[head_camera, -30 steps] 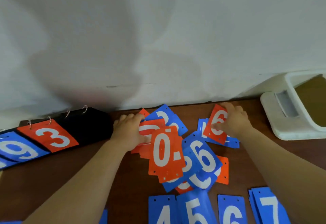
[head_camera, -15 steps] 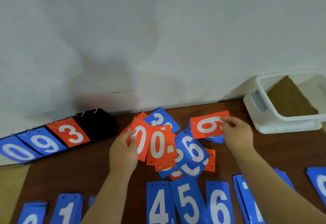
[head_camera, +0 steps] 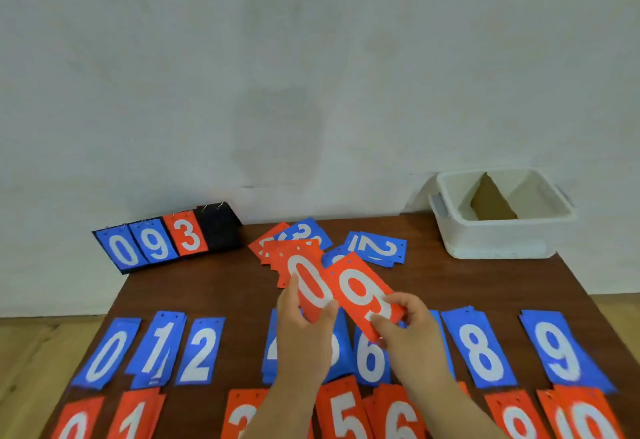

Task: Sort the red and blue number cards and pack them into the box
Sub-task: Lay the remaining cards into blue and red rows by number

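left hand (head_camera: 301,321) gripping red 0 card (head_camera: 308,286), right hand (head_camera: 405,324) pinching red 6 card (head_camera: 360,295)

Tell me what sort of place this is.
Likely a plain indoor room set up for sorting. A brown table is pushed against a bare white wall, with wood-look floor at its left. A flip scoreboard and a white box stand by the wall.
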Tool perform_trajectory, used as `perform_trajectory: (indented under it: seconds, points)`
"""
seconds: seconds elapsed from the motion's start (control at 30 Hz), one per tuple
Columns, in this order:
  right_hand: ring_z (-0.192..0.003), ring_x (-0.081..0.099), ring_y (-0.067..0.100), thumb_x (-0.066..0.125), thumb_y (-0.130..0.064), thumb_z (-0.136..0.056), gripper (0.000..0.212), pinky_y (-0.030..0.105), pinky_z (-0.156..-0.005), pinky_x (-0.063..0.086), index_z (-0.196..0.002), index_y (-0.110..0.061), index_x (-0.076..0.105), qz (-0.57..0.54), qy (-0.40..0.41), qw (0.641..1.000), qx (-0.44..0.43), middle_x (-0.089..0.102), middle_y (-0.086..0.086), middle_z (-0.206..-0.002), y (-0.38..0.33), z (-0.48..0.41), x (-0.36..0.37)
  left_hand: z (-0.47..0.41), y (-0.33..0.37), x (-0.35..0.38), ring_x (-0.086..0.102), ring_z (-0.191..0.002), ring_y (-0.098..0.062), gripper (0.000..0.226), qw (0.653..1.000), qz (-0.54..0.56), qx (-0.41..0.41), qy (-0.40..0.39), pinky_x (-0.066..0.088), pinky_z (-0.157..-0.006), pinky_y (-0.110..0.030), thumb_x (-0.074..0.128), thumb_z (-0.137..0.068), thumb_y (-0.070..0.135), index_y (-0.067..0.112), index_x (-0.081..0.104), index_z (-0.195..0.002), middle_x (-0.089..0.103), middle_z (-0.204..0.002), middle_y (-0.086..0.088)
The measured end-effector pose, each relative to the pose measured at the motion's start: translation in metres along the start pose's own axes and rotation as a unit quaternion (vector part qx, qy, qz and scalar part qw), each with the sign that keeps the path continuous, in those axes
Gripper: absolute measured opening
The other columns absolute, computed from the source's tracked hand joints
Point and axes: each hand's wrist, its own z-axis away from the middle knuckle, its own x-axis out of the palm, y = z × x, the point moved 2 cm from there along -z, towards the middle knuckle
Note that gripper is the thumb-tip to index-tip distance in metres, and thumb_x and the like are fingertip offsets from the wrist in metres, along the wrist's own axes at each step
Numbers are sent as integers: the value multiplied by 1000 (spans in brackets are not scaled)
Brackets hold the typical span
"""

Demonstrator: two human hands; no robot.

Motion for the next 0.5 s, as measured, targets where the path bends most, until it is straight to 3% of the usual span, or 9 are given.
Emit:
perform_trajectory:
  seconds: [0.07,0.2,0.3,0.43,0.5]
  points:
    - [-62,71,17,78,-14,-83,23,38,-67,61,-94,-29,65,25,-41,999,-4,70,-6,-76,0,24,-18,24,10,4,44,-138,-12,74,1000,-11,9,10,44,-109,-32,75,-90,16,27,40,-154,45,-151,7]
    - [-70,71,11,82,-21,-82,21,32,-69,60,-93,-29,66,70,-113,991,-30,73,-4,-85,-2,50,-47,56,17,3,45,-126,-3,73,1000,1,18,-4,45,-101,-25,75,-89,9,32,44,-151,48,-146,12]
    - [-67,68,5,80,-23,-84,16,21,-64,56,-93,-30,68,113,-139,982,-56,73,-2,-85,-8,56,-62,69,22,-2,47,-134,-9,73,999,12,19,-24,51,-106,-37,76,-89,10,38,46,-149,47,-149,12]
    - [-75,69,15,79,-31,-86,7,25,-72,59,-88,-35,73,120,-185,973,-62,73,3,-91,-11,62,-68,72,30,-12,41,-138,-8,73,997,-26,50,-62,47,-101,-25,75,-91,10,35,43,-152,43,-152,12]
    - [-81,72,16,78,-33,-86,8,30,-80,61,-87,-39,74,113,-200,972,-53,73,-1,-95,-11,60,-67,67,27,-19,44,-140,-13,73,993,-38,57,-100,51,-104,-31,77,-89,11,39,44,-149,43,-153,10]
